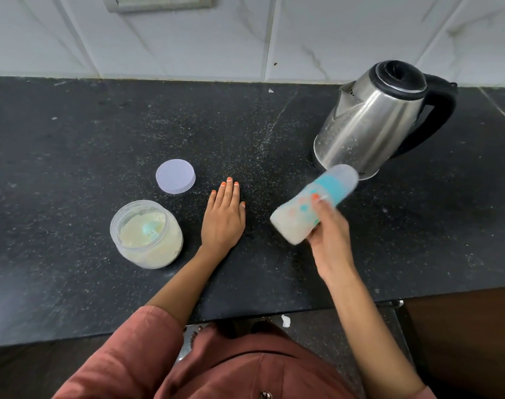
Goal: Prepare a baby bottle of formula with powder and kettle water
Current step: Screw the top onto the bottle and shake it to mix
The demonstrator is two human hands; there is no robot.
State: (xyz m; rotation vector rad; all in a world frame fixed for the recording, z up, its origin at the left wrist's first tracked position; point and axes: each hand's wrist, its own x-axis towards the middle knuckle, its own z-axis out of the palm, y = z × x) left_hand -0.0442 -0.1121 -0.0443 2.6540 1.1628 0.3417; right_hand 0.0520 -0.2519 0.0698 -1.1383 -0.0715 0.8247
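Right hand (327, 234) grips the tilted, blurred baby bottle (314, 204) at 4 o'clock above the bench (72, 156), while left hand (223, 217) lies flat with fingers extended, beside the open powder jar (147, 234).

Blurred, tilted baby bottle (314, 204) in right hand (329, 234); left hand (223, 217) flat on counter (72, 133)

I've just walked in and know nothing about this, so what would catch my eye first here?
First, the baby bottle, blurred and tilted in the right hand above the dark counter, its cap towards the steel kettle standing at the back right. The left hand lies flat on the counter, and to its left stands an open powder jar with a scoop inside, its lid lying just behind it.
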